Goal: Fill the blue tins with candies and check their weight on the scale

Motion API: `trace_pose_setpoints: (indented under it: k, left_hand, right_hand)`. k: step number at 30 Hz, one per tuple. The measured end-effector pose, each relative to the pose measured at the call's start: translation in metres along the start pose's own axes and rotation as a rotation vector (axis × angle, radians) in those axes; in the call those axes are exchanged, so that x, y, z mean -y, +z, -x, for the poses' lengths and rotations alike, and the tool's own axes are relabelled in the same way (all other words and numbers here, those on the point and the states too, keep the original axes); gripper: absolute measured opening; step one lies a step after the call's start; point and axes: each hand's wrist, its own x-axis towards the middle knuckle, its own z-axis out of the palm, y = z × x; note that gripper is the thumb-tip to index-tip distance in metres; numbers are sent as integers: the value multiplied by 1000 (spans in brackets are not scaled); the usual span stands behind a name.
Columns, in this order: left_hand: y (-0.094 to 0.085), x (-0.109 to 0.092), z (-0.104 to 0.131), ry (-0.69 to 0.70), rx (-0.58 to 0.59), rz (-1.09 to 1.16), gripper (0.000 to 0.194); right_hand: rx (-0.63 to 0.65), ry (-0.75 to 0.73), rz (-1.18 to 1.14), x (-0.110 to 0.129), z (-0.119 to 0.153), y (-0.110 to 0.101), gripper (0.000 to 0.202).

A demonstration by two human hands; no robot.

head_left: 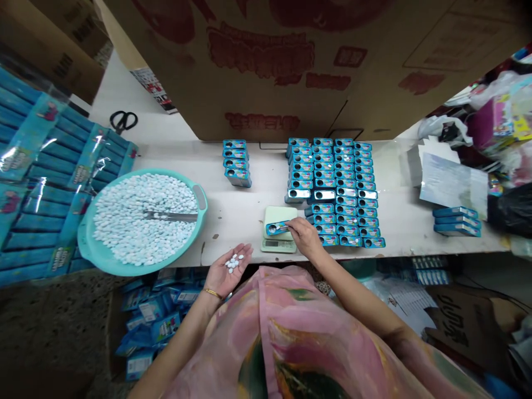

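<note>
My left hand (228,270) is palm up at the table's front edge, fingers extended and slightly cupped. Several small white mints (233,262) rest in its palm. My right hand (305,235) is closed at the right end of a small blue tin (275,229), fingertips pinched at its top. This tin is over the pale green kitchen scale (279,247); whether it rests on the pan or is lifted, I cannot tell. Right of the scale stand rows of similar blue tins (346,192), many with dark openings on top.
A turquoise basin (201,197) full of white mints, with a metal tool (178,217) in it, stands left. Four-high column aside, several tins (236,155) stand mid-table. Behind rises a big cardboard box (257,66). Scissors (123,121) and wrapped blue packs (41,216) lie left.
</note>
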Motion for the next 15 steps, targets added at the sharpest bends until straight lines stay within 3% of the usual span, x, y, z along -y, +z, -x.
trace_pose_setpoints:
  k: [6,15]
  left_hand:
    - [-18,-10,0,50,-31,69,30]
    - [-14,-8,-2,47,-19,50,28]
  right_hand:
    - [21,11,62,-5,1,2,24]
    - [95,-41,160,3,2,7,25]
